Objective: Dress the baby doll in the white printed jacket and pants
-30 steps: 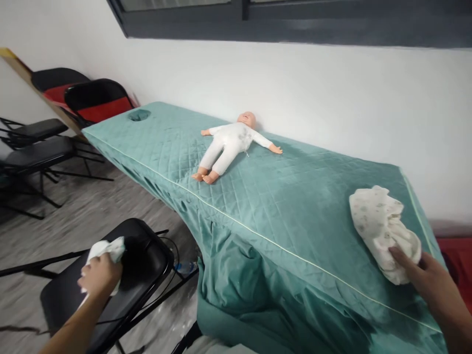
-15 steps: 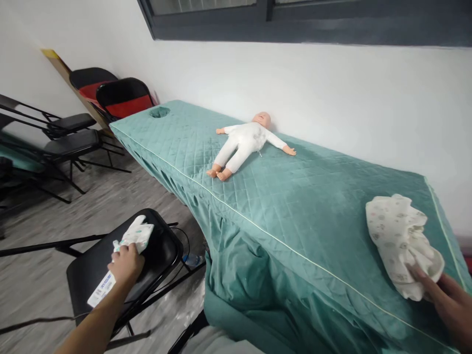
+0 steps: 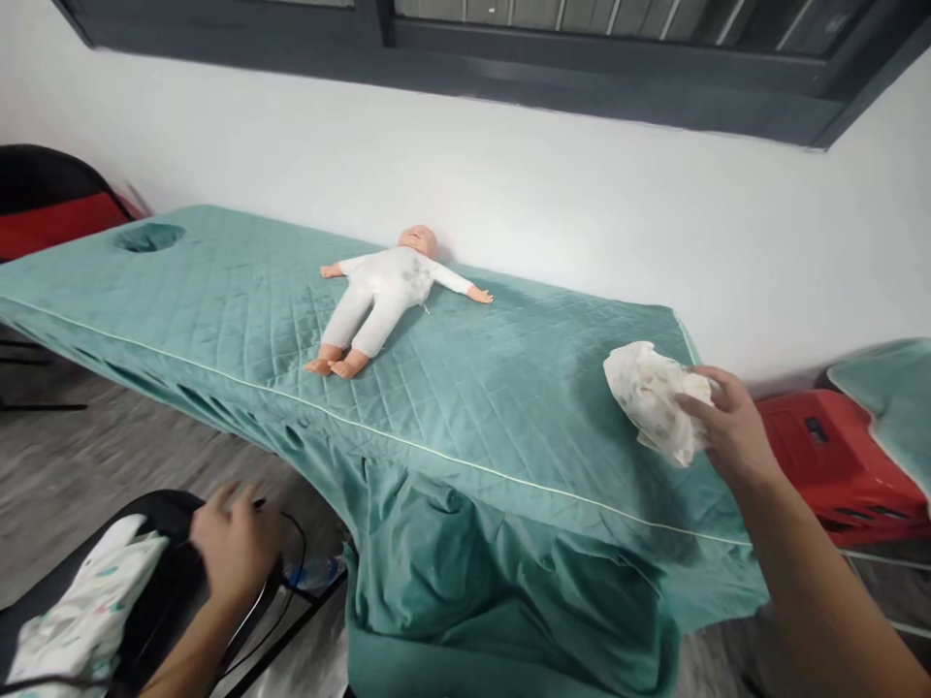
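At the right end of the bed, my right hand (image 3: 734, 427) pinches a crumpled white cloth (image 3: 651, 397) with a faint print. The cloth is bunched, so its exact kind is hidden. My left hand (image 3: 237, 543) is over the edge of the black folding chair (image 3: 164, 601), its fingers apart, slightly blurred and holding nothing. To its left on the chair lies a folded white cloth with green print (image 3: 91, 601), with a plain white piece at its upper end. A baby doll (image 3: 382, 291) in a white body suit lies on its back on the bed, arms spread.
A green quilted cover (image 3: 509, 407) drapes the bed, which has a face hole (image 3: 149, 237) at its far left. Behind it runs a white wall with a dark window frame (image 3: 582, 73). A red plastic object (image 3: 836, 465) stands right; a red-and-black chair (image 3: 54, 208) stands left.
The view has turned right. My left hand has let go of the printed cloth on the chair. My right hand has lifted the crumpled white cloth.
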`<state>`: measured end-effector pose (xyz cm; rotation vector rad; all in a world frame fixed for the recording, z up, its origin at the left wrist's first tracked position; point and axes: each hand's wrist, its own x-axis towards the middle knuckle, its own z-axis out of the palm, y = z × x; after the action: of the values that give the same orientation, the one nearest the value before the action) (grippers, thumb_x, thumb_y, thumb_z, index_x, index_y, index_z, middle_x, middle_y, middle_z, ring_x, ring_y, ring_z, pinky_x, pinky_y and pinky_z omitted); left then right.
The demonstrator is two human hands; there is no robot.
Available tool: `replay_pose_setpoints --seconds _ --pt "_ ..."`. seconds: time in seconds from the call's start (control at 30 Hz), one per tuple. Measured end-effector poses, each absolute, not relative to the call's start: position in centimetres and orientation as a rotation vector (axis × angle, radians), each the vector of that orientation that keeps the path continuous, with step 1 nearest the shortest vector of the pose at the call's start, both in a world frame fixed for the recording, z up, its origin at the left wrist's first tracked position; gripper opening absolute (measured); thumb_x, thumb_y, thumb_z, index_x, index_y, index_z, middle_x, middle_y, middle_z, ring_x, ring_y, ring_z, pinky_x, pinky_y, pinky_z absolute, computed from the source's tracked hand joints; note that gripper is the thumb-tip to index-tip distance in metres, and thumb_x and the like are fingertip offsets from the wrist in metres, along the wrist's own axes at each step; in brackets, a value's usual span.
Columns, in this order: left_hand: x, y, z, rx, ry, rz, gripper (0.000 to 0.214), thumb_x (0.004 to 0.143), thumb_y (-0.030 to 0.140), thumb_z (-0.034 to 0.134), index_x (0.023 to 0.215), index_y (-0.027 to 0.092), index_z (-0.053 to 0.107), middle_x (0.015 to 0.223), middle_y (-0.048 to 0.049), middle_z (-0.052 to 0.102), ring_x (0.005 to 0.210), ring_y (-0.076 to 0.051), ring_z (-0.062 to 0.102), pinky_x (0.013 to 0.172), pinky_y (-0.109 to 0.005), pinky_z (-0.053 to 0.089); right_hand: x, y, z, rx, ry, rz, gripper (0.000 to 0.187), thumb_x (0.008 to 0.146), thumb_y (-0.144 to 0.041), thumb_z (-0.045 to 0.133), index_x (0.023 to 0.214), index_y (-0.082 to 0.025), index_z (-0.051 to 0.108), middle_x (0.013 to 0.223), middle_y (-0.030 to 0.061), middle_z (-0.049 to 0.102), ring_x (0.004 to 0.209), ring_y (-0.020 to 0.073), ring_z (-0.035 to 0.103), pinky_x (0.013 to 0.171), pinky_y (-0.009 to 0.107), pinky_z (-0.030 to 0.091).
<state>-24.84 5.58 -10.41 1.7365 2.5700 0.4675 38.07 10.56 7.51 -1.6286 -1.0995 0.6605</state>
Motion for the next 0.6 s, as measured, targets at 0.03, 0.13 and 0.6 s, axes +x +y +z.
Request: replay_pose_setpoints --seconds 0.03,0.13,0.6 --pt "-21.9 7.3 -9.5 1.793 2.463 0.687 0.051 0.091 0.039 0.035 0.138 0.021 0.041 0.151 -0.0154 0.033 0.145 -0.030 0.028 0.117 -0.049 0.028 36.9 11.2 8.4 -1.583 -1.151 0.644 0.068 0.083 -0.042 0.066 0.139 -0.013 0.040 0.120 0.0206 0.063 0.082 0.0166 0.066 0.067 0.030 0.049" --pt "-11.4 11.1 -6.5 1.804 2.046 1.060 0.041 0.094 0.037 0.042 0.130 0.021 0.049 0.142 -0.0150 0.041 0.141 -0.027 0.035 0.119 -0.045 0.030 32.2 12.7 10.4 -1.381 -1.309 0.669 0.067 0.075 -0.039 0.076 0.133 -0.017 0.049 0.122 0.0123 0.063 0.097 0.0179 0.065 0.079 0.032 0.051" --pt "4.9 12.3 0.0 0.477 0.507 1.203 0.042 0.091 0.044 0.059 0.125 0.021 0.064 0.137 -0.0081 0.062 0.137 -0.029 0.048 0.117 -0.043 0.036 20.1 14.2 10.0 -1.100 -1.128 1.209 0.050 0.073 -0.033 0.078 0.118 -0.032 0.057 0.113 0.0012 0.065 0.094 0.0193 0.064 0.079 0.034 0.054"
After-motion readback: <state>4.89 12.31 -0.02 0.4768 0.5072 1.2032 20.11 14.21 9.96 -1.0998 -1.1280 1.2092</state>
